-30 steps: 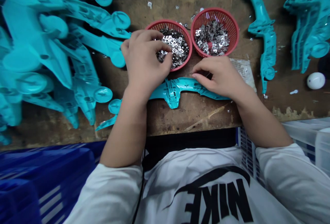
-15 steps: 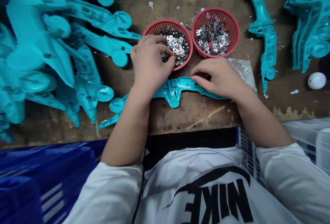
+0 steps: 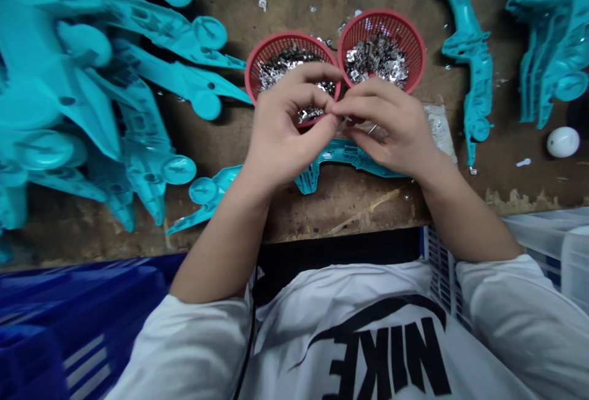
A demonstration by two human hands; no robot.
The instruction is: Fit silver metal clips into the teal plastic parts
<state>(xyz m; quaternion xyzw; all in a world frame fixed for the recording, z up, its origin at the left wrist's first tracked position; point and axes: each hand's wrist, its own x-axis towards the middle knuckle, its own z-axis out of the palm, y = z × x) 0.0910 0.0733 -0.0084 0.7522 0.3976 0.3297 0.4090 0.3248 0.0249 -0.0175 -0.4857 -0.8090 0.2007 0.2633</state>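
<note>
Head view: the left hand point(image 3: 288, 133) and right hand point(image 3: 386, 124) curl nearly shut, their fingertips meeting just over the rim of a round red plastic mesh basket point(image 3: 252, 72) heaped with silver metal clips point(image 3: 288, 62). They may pinch one tiny clip, though the view is too poor to tell. A turquoise moulded plastic part point(image 3: 352, 157) lies beneath the hands on a scarred wooden workbench point(image 3: 350, 216), beside a second red mesh basket point(image 3: 381, 19).
</note>
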